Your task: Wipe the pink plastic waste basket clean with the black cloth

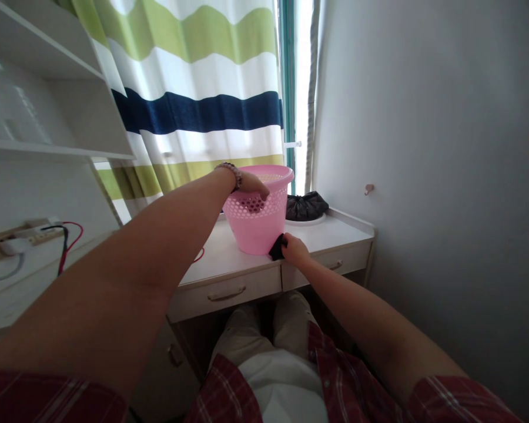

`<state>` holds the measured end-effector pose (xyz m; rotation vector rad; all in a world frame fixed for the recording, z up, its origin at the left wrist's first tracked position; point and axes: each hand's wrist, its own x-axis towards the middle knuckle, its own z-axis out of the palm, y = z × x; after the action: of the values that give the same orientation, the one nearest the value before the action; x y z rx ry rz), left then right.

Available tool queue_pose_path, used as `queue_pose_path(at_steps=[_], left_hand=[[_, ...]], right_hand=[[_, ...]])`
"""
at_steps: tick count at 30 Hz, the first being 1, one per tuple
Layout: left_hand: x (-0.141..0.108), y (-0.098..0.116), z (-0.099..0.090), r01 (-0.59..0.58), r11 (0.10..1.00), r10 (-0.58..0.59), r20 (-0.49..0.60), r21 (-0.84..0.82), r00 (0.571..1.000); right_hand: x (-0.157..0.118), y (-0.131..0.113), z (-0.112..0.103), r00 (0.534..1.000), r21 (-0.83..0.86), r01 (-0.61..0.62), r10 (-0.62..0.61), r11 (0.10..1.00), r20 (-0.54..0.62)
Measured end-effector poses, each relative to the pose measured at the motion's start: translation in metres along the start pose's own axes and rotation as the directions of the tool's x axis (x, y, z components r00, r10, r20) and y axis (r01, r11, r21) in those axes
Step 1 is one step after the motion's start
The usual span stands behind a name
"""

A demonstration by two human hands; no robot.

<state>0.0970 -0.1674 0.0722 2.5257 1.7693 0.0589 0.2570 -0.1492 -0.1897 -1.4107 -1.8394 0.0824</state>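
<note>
Upright on the white desk stands a pink perforated basket [258,226]. My left hand [252,184] rests at its near rim, with the fingers bent over into the basket; whether they grip the rim is hard to see. Low on the right side of the basket, my right hand [294,249] pinches a small black cloth [277,247] against the basket's base, close to the desk's front edge. A bunched black plastic bag [307,206] lies behind and to the right, on a white round piece [306,221].
The white desk [344,230] has two drawers with handles. A grey wall [423,176] with a hook [369,188] bounds the right. Striped curtains [203,111] hang behind. Shelves [48,147], a power strip [37,232] and red and black cables [64,249] are at the left.
</note>
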Motion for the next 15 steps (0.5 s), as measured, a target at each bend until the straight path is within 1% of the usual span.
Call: queue_pose_path(at_steps=[2,4,8,10,12,14,15], left_hand=[[0.005,0.000,-0.005,0.012,1.000,-0.012,0.032,0.003,0.999],[0.009,-0.001,-0.009,0.013,1.000,-0.013,0.046,0.000,0.999],[0.017,-0.005,-0.011,-0.011,1.000,0.012,0.037,-0.024,0.999],[0.022,-0.007,-0.010,-0.010,0.999,0.012,0.055,-0.042,0.998],[0.030,-0.010,-0.009,-0.005,0.998,0.009,0.076,-0.058,0.997],[0.039,-0.014,-0.010,-0.006,0.998,0.010,0.064,-0.060,0.998],[0.045,-0.018,-0.011,-0.010,0.999,0.012,0.046,-0.053,0.999]], right_hand=[[0.004,0.004,0.000,1.000,-0.008,-0.017,0.017,1.000,0.000],[0.012,0.003,-0.005,1.000,-0.011,-0.016,0.016,1.000,-0.019],[0.039,-0.012,-0.029,0.995,-0.005,0.035,-0.036,0.999,-0.095],[0.057,-0.019,-0.043,0.988,0.004,0.077,-0.076,0.997,-0.135],[0.076,-0.022,-0.052,0.983,0.012,0.106,-0.103,0.994,-0.155],[0.091,-0.019,-0.052,0.984,0.017,0.107,-0.104,0.994,-0.143],[0.097,-0.015,-0.047,0.988,0.017,0.095,-0.092,0.995,-0.123]])
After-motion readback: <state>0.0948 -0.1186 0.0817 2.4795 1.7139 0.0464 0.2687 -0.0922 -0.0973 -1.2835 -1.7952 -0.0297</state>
